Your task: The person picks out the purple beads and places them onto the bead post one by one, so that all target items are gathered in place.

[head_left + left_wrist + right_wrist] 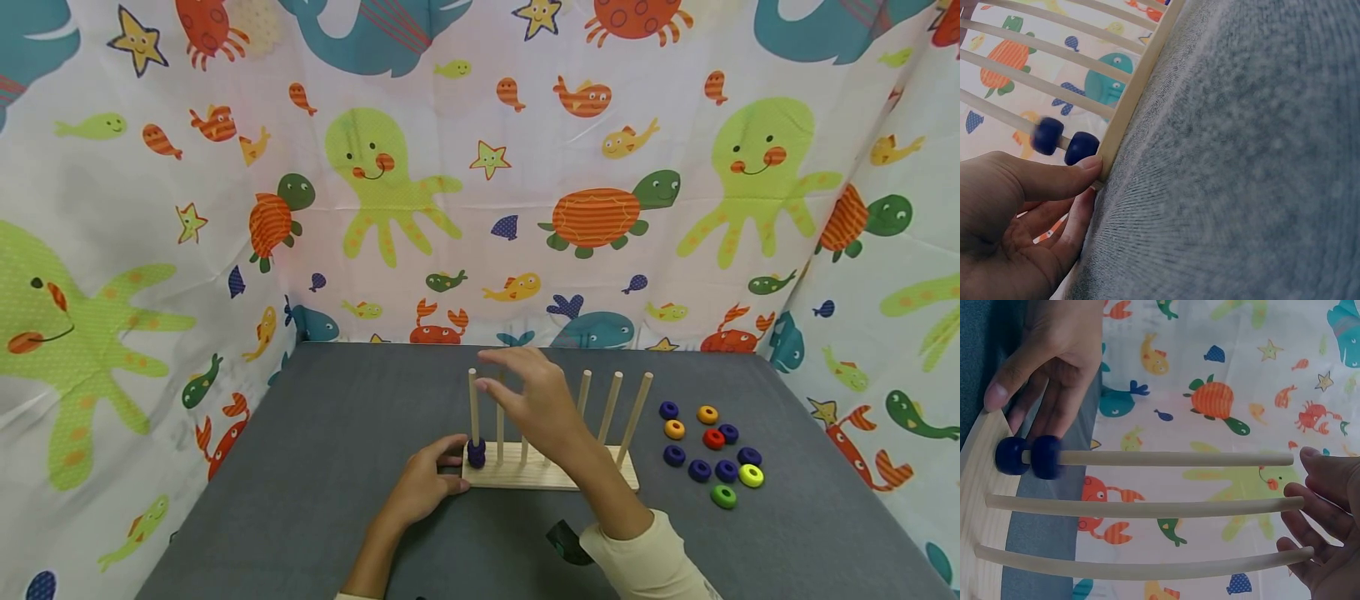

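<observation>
A wooden peg board (525, 477) with a row of upright pegs lies on the grey table. Its leftmost peg (474, 404) carries two dark blue rings; the lower ring (1082, 148) sits at the base, with the upper ring (1046, 457) a small gap above it and slightly blurred. My left hand (420, 485) pinches the board's left end, thumb on the front edge and fingers behind. Near the top of the leftmost peg, my right hand (536, 404) holds nothing, thumb and fingers spread apart. In the right wrist view its fingertips (1310, 452) are right by the peg tips.
Loose rings lie on the table right of the board: several blue ones, such as one blue ring (700, 471), two orange, a red ring (713, 438), a yellow ring (751, 476) and a green ring (723, 497). A sea-animal patterned curtain (465, 192) encloses the table's back and sides.
</observation>
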Action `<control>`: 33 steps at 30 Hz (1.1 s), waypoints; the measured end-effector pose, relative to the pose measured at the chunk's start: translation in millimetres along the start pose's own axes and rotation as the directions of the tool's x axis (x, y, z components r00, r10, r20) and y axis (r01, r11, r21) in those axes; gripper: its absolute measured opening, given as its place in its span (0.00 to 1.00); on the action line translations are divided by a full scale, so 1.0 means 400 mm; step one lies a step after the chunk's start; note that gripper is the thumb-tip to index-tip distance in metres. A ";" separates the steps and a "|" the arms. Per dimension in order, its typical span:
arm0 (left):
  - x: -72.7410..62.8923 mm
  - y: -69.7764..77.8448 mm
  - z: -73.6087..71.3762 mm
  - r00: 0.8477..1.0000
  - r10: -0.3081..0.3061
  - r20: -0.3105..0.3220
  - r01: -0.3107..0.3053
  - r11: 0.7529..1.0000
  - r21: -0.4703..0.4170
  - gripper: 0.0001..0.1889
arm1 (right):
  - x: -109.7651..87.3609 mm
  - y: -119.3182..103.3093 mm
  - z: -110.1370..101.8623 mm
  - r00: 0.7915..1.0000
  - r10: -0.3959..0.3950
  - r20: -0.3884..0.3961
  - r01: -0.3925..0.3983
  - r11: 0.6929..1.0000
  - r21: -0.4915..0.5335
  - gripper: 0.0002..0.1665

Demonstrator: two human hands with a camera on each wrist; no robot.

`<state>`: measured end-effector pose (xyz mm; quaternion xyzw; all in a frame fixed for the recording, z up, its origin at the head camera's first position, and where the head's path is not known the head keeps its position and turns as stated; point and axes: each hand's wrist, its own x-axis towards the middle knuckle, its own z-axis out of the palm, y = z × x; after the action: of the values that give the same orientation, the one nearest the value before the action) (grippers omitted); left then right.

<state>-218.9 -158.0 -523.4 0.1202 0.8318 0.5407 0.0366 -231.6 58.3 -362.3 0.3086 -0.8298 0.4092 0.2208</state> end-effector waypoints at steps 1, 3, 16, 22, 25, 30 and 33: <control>0.000 0.000 0.000 1.000 0.001 0.000 -0.001 1.000 0.001 0.36 | 0.000 0.000 -0.003 1.000 -0.006 -0.005 0.006 1.000 -0.002 0.22; 0.001 -0.001 0.001 1.000 0.003 0.001 -0.003 1.000 0.004 0.36 | -0.001 -0.003 -0.010 1.000 -0.011 -0.015 0.011 1.000 -0.010 0.22; 0.002 0.001 0.004 1.000 0.003 -0.002 -0.003 1.000 0.012 0.36 | -0.035 0.014 -0.069 0.987 -0.065 -0.149 0.057 0.997 -0.057 0.22; 0.001 0.002 0.004 1.000 -0.005 -0.004 0.005 1.000 0.019 0.36 | -0.059 0.029 -0.106 0.974 -0.052 -0.222 0.038 0.997 -0.066 0.22; 0.001 0.003 0.004 1.000 -0.010 -0.004 0.010 1.000 0.021 0.36 | -0.076 0.035 -0.128 0.967 -0.031 -0.255 0.014 0.998 -0.066 0.22; 0.001 0.003 0.005 1.000 -0.011 -0.005 0.011 1.000 0.026 0.36 | -0.111 0.050 -0.166 0.951 -0.005 -0.309 -0.013 0.998 -0.058 0.22; 0.000 0.003 0.005 1.000 -0.011 -0.008 0.012 0.999 0.033 0.36 | -0.131 0.065 -0.190 0.942 -0.007 -0.335 -0.012 0.998 -0.055 0.23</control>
<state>-218.5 -155.5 -523.1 0.1140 0.8413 0.5273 0.0347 -203.7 150.0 -366.0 0.2274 -0.7916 0.4327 0.3667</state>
